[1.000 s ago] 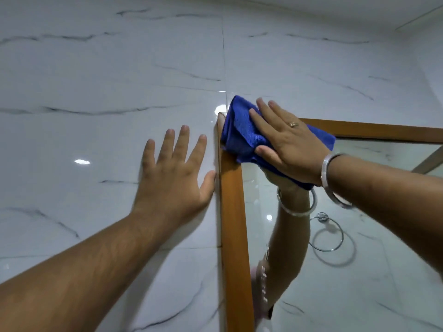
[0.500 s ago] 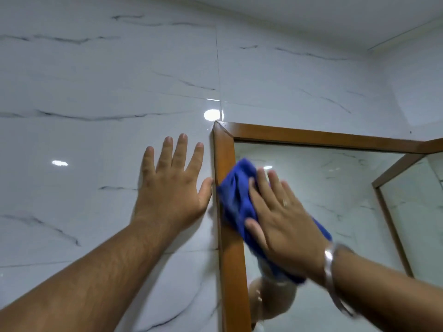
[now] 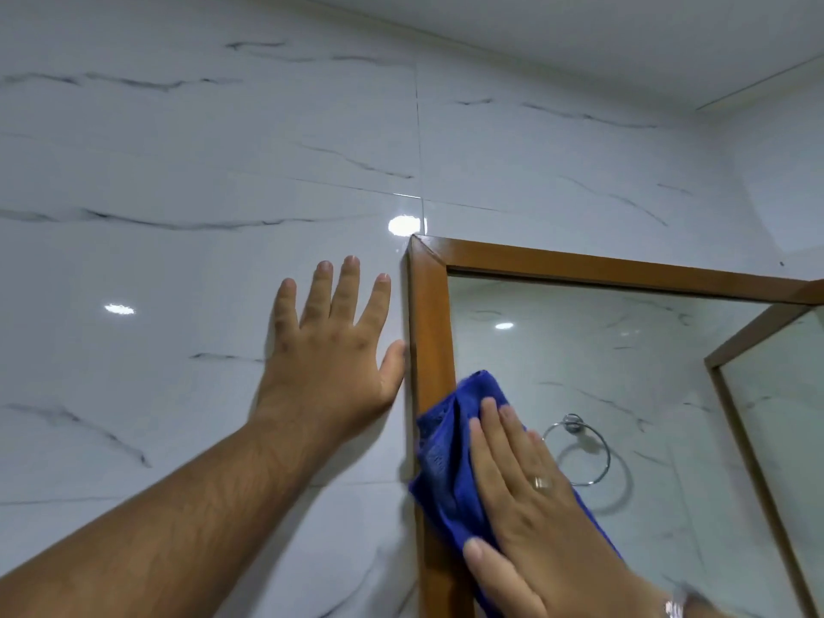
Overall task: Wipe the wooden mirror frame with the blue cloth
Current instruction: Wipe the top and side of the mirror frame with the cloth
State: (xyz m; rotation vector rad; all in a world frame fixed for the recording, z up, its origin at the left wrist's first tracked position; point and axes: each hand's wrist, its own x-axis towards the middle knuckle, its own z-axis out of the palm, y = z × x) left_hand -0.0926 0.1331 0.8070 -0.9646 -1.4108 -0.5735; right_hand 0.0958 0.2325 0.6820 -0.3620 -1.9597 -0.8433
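The brown wooden mirror frame (image 3: 430, 341) hangs on the wall ahead of me, its left upright running vertically from the top corner down past my hands. My right hand (image 3: 526, 506) lies flat, fingers together, pressing the folded blue microfibre cloth (image 3: 446, 461) against that upright and the glass beside it. My left hand (image 3: 330, 350) is spread open on the white marble-veined wall tile (image 3: 178, 260), thumb just beside the frame. The right hand is nearer; I judge the stroke follows the upright. No writing is readable.
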